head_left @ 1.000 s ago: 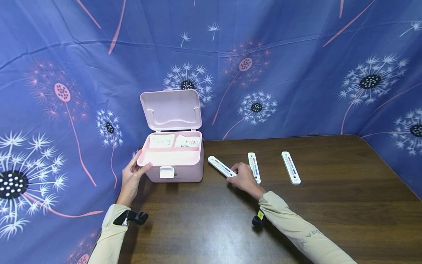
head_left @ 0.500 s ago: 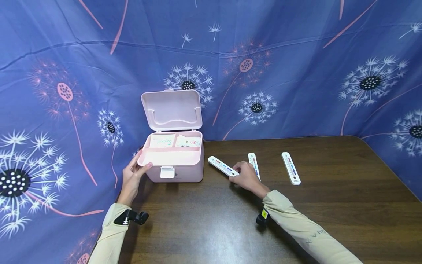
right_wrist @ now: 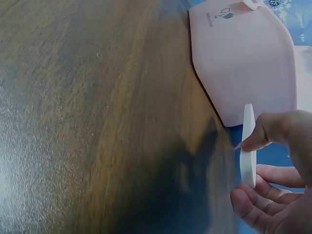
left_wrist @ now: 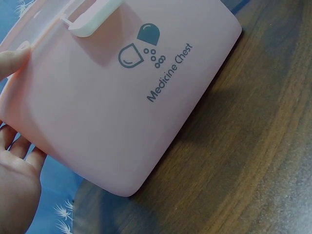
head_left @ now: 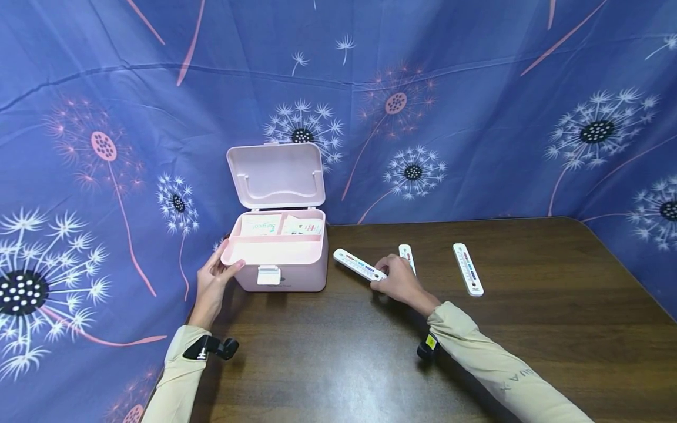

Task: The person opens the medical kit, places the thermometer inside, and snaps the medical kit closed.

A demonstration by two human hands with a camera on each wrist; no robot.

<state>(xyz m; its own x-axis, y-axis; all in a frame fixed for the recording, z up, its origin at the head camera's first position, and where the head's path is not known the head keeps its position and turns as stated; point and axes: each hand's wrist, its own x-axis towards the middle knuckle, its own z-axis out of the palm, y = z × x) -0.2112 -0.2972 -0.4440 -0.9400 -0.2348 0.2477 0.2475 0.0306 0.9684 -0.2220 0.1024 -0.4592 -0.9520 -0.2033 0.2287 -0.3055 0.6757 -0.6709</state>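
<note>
A pink medicine chest (head_left: 296, 273) stands on the table with its lid (head_left: 277, 176) raised. My left hand (head_left: 210, 291) holds the chest's left front corner, thumb over the rim and fingers along the outer side, as the left wrist view shows. My right hand (head_left: 398, 281) pinches the near end of a white strip thermometer (head_left: 355, 263) between thumb and fingers. That thermometer (right_wrist: 248, 163) appears edge-on in the right wrist view. Partly behind the right hand lies a second thermometer (head_left: 406, 254). Farther right is a third thermometer (head_left: 468, 269).
The chest's upper tray holds a packet printed "Surgical" (head_left: 259, 225) and another white packet (head_left: 300, 226) in separate compartments. A white latch (head_left: 268, 275) hangs at the front. Behind the wooden table (head_left: 328, 364) hangs a blue dandelion-print cloth (head_left: 476, 117).
My right hand has shifted slightly to the right, still pinching the thermometer, and covers more of the middle one. The left hand and the chest keep their places.
</note>
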